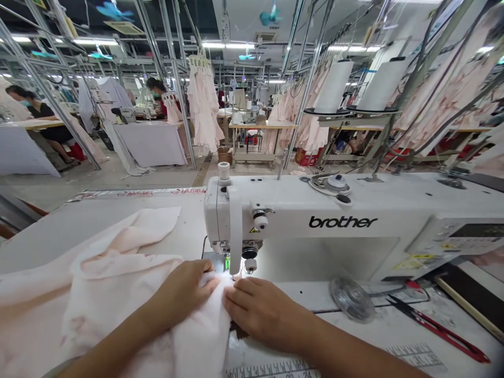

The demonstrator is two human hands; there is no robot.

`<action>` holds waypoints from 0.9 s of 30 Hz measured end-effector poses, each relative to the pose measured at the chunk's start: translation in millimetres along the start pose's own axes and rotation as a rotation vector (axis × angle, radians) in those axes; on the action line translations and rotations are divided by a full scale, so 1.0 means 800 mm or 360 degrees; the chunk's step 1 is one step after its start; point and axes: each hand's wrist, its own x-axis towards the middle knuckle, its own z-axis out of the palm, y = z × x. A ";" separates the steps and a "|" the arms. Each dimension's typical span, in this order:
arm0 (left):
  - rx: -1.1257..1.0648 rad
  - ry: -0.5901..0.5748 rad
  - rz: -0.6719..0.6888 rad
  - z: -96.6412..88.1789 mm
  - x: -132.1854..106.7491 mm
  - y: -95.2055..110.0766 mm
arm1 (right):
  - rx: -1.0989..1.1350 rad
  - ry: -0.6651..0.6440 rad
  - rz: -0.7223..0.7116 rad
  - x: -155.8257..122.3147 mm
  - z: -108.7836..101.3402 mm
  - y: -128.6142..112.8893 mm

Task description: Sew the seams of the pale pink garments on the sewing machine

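A pale pink fabric piece (pixel 129 283) spreads over the left of the table and runs up to the needle area of a white sewing machine (pixel 291 210). My left hand (pixel 192 286) pinches the cloth just left of the presser foot, thumb and fingers closed on it. Close by on the other side, my right hand (pixel 260 307) grips the fabric's right edge with curled fingers. The needle and the presser foot are mostly hidden behind my fingers and the machine's head. A small light glows there.
Red-handled thread snips (pixel 441 331) and a clear round dish (pixel 352 298) lie to the right. A printed ruler scale (pixel 275 370) runs along the front. Two thread cones (pixel 334 86) stand behind the machine. Hanging garments (pixel 203 105) and co-workers (pixel 39 113) are farther back.
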 end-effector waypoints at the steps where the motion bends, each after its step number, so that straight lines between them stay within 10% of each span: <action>1: -0.0003 -0.0002 -0.0003 0.000 0.000 0.000 | -0.0007 0.0013 0.0001 0.000 0.001 0.001; 27: 0.0288 0.0273 0.0263 0.023 0.030 -0.002 | 0.0030 -0.0077 0.0392 0.001 0.008 0.013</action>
